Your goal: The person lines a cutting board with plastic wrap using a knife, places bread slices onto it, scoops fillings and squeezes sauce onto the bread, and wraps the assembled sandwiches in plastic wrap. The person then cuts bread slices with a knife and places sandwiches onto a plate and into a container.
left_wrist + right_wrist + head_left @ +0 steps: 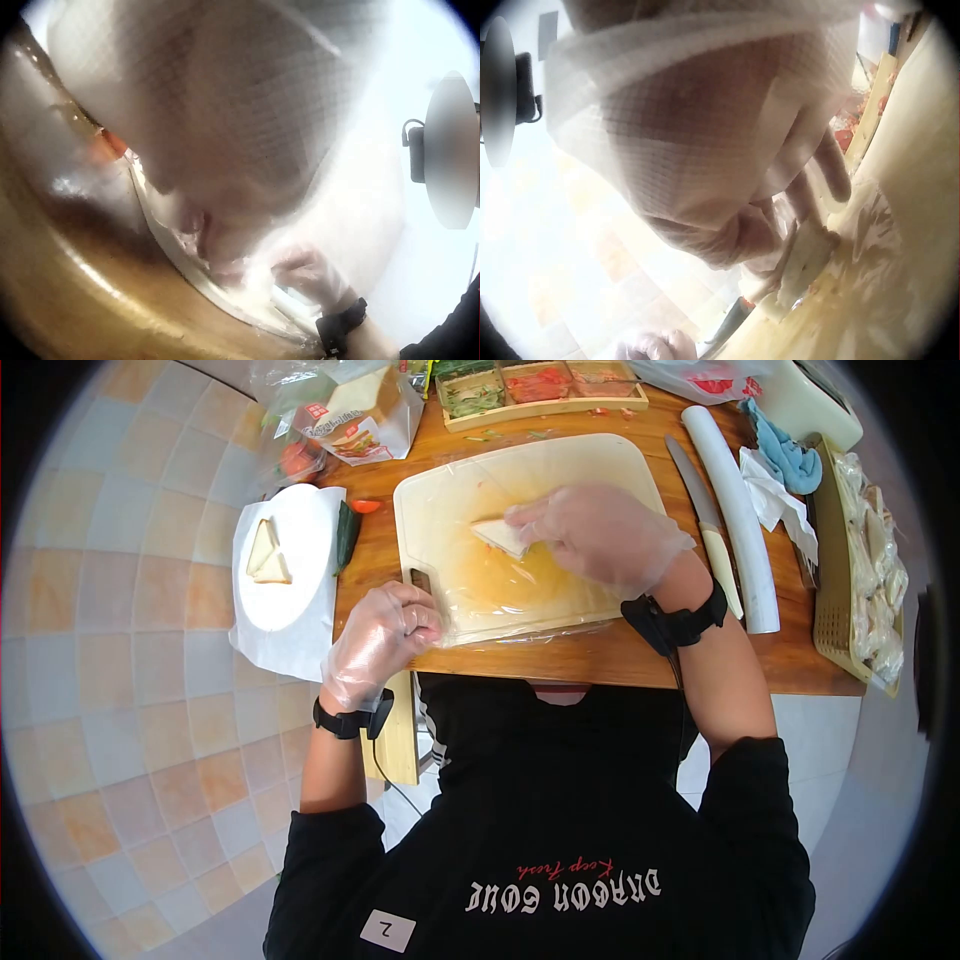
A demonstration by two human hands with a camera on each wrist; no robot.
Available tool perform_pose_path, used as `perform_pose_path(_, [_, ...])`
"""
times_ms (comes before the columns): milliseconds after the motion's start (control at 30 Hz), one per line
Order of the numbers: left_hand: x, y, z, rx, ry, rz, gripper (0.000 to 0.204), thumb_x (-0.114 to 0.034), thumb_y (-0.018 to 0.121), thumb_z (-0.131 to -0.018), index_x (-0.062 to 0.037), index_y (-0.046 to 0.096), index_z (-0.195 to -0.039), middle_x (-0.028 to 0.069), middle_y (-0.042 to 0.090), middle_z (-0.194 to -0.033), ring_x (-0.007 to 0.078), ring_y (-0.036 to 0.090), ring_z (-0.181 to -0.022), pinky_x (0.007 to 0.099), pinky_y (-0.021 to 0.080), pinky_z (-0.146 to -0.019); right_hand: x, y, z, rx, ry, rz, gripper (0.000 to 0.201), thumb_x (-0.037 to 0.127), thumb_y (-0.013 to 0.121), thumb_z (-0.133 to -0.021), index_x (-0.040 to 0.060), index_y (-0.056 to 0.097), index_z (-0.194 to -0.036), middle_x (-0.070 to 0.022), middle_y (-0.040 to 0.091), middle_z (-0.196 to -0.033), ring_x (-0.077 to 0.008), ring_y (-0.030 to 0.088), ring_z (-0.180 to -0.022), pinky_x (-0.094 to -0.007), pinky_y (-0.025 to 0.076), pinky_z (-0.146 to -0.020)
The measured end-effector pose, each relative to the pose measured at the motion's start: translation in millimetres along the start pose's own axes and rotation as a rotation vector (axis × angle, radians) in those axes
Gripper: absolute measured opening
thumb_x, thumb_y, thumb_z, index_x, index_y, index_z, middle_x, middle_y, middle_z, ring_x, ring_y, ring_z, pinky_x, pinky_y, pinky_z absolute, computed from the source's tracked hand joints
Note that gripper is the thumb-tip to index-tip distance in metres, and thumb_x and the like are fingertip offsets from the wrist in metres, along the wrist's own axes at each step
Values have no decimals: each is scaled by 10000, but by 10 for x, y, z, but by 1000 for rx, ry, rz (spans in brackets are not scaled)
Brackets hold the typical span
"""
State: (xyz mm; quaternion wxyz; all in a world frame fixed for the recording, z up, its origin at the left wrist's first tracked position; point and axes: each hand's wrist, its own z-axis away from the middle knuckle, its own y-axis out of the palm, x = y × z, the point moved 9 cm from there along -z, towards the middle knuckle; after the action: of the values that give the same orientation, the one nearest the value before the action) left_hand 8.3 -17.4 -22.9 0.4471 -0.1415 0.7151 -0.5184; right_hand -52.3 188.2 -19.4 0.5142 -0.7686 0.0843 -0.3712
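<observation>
Over the smooth cutting board (440, 495) — right grip (608, 538), filmy-gloved — tight on a soft triangular sandwich (499, 538)

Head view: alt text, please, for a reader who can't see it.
A person's gloved right hand pinches a bread triangle over a cutting board; the gloved left hand is at its near left corner. To the left, a white plate bears cut bread; to the right lie a knife and a white roll.
</observation>
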Motion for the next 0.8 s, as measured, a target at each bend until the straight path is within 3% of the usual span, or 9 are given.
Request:
perform_pose_path(100, [-79,-148,-86,-78,13,123,51,-31,752,-802,-43,716,-836,107,706,-906,295,670,-845,399,541,-796,-75,55,-15,41,64,11,310,10,588,-856,60,777,-1097,-77,724,-1316,-311,658,-1164,-421,512,-1032])
perform_pose_path(167, [-46,-250,-156,-86,-63,260,105,-109,732,-905,-22,672,-893,117,681,-1010,233,645,-911,352,520,-816,-78,51,-15,36,76,-3,316,6,580,-857,58,777,-1100,-78,722,-1319,-315,656,-1165,-425,510,-1034])
perform_pose_path(267, [-8,-334,-328,-79,-40,361,101,-102,699,-940,-17,645,-938,99,679,-1008,180,633,-904,326,516,-812,-100,42,-20,7,44,-23,321,6,565,-864,51,779,-1099,-92,724,-1312,-326,656,-1164,-428,509,-1038])
perform_pose_path(300, [37,-332,-348,-89,-141,440,101,-90,662,-975,-4,624,-937,68,674,-998,135,619,-896,297,512,-810,-95,37,-19,-17,3,-34,320,10,558,-870,47,781,-1096,-105,727,-1302,-334,658,-1163,-428,510,-1040])
perform_pose_path(400, [140,-362,-500,-184,-209,488,54,-1,657,-966,13,605,-966,47,662,-924,119,601,-821,288,519,-773,-115,26,-20,-68,-75,-18,423,-28,530,-883,117,782,-1189,-126,755,-1190,-342,691,-1091,-431,533,-981])
perform_pose_path(467, [210,-340,-638,-232,-210,549,47,-5,652,-982,16,610,-981,33,656,-927,99,592,-834,281,517,-784,-137,39,-39,-63,-66,-32,414,-25,529,-884,109,781,-1185,-123,756,-1189,-342,691,-1094,-429,534,-982])
perform_pose_path(533, [144,-392,-814,-280,-32,484,52,-7,654,-982,23,618,-1002,29,652,-936,91,595,-853,280,517,-792,-166,73,-54,-57,-57,-46,406,-21,529,-886,101,781,-1180,-120,756,-1189,-341,692,-1097,-428,535,-984])
perform_pose_path(733, [270,-258,-1218,-349,-49,536,69,-30,638,-998,29,637,-1033,24,661,-941,89,609,-869,275,518,-791,-130,36,-31,-79,-135,23,329,-19,548,-905,64,804,-1094,-112,701,-1314,-338,651,-1138,-403,519,-1028])
perform_pose_path(800, [327,-221,-1303,-365,-49,559,75,-36,634,-1000,30,640,-1035,18,662,-925,90,610,-856,275,520,-780,-210,24,-23,-127,-67,76,355,-34,555,-892,106,822,-1078,-112,658,-1360,-334,611,-1184,-391,497,-1064])
